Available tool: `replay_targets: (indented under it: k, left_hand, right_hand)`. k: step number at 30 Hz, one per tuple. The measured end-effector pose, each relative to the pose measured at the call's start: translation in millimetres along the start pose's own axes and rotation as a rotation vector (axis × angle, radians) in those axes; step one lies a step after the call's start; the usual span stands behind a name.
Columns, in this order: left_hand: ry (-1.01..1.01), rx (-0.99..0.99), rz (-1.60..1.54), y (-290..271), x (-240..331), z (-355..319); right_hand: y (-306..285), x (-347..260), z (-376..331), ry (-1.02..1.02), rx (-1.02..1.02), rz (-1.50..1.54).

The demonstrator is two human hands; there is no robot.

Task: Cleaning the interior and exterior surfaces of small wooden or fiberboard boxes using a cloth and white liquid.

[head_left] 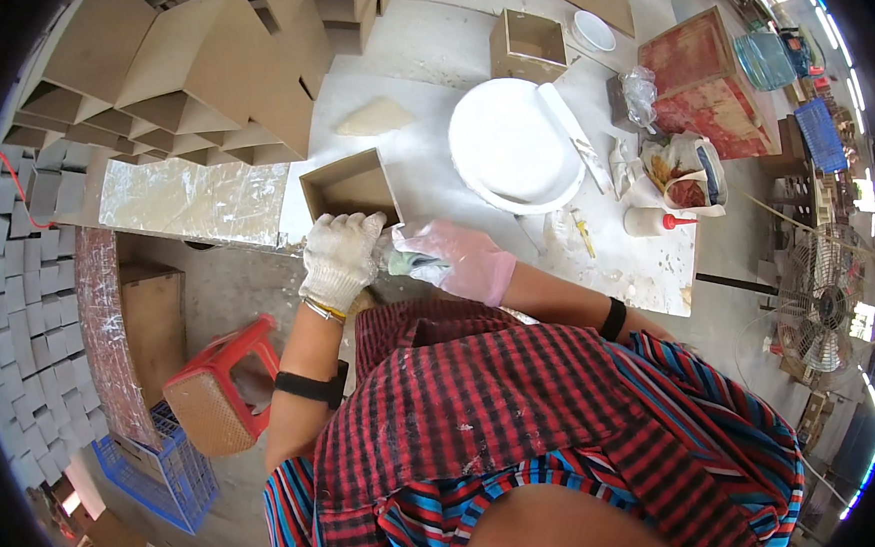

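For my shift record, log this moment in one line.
left hand: knit-gloved, at near edge of open box | right hand: pink-gloved, at pale-green material | worktable: white basin

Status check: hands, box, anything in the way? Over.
Left hand curled at near edge of open cardboard box; right hand close by, both grips partly hidden. Box on pale table. White basin to the right, apart from box.

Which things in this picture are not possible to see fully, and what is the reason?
Head view: near edge of the open box, partly hidden by the left grip.
Head view: what the greenish piece is, partly covered by the right grip.
Head view: upper end of the cardboard stack, cut off by the picture's edge.
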State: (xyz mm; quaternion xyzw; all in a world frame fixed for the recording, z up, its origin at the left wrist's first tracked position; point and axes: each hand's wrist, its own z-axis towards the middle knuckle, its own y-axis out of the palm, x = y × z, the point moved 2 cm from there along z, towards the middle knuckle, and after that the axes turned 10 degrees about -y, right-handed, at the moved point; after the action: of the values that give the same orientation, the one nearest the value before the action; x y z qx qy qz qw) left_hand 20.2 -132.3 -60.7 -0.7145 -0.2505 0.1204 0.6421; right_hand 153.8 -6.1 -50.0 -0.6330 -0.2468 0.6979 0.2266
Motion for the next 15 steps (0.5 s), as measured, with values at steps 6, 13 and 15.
replay_targets:
  k: [6, 13, 15]
  left_hand:
    - [-0.142, 0.474, -0.181, -21.2, -20.8, -41.8]
    - [-0.223, 0.313, -0.323, 7.0, -53.9, -39.7]
    - [-0.166, 0.362, -0.239, 27.0, -58.5, -43.2]
  right_hand:
    - [-56.3, -6.7, 24.7, -0.089, 0.167, -0.269]
    - [7.7, -73.2, 93.1, -0.186, -0.134, -0.406]
    - [32.7, -71.8, 93.4, -0.155, -0.294, -0.491]
